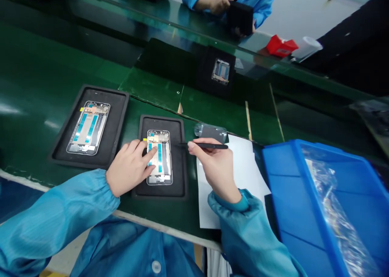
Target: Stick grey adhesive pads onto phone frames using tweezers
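An opened phone (165, 167), with its circuit board and blue strips showing, lies in a black foam tray (179, 187) in front of me. My left hand (130, 165) rests over the tray's left side, fingers spread, with fingertips on the phone's left edge and middle. To the right, my right hand (215, 165) pinches slim black tweezers (212, 146), their tip pointing left over the tray's right rim, apart from the phone. A second opened phone (88, 127) lies in another black tray (117, 127) on the left.
White paper sheets (209, 212) and a clear plastic roll (209, 132) lie right of the tray. A blue bin (282, 187) holding clear plastic stands at far right. Beyond, another tray (206, 80) carries a phone (221, 71). Co-workers' hands (220, 4) show across the bench.
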The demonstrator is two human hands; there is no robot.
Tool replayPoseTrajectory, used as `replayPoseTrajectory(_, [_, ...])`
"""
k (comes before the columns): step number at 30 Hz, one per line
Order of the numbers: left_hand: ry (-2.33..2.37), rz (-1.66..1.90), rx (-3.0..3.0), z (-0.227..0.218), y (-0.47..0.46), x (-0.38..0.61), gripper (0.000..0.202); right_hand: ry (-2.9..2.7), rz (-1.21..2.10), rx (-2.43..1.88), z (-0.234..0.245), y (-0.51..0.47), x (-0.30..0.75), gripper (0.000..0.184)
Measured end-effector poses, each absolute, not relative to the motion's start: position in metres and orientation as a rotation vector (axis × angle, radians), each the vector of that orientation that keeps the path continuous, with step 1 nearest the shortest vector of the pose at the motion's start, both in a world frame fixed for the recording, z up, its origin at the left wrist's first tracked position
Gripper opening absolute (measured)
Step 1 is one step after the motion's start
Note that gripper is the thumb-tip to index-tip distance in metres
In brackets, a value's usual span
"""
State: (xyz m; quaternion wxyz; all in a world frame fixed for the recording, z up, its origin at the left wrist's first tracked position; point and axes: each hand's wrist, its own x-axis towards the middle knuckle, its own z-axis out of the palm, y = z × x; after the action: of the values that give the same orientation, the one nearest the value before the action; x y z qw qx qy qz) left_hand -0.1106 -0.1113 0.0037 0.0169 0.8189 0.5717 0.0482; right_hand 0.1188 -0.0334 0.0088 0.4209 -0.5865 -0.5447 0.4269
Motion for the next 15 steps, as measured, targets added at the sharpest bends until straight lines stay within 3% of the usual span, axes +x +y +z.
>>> replayPoseTrajectory(8, [1.855,0.162,2.596,0.001,-0.118,-0.109,0.047,-1.081,1.093,-1.314,-0.001,-0.021,0.186,0.025])
replayPoseTrajectory(15, [1.791,0.104,2.751,0.033,-0.103,-0.096,0.025,-0.865,1.004,-1.112,-0.026,0.007,0.225,0.026])
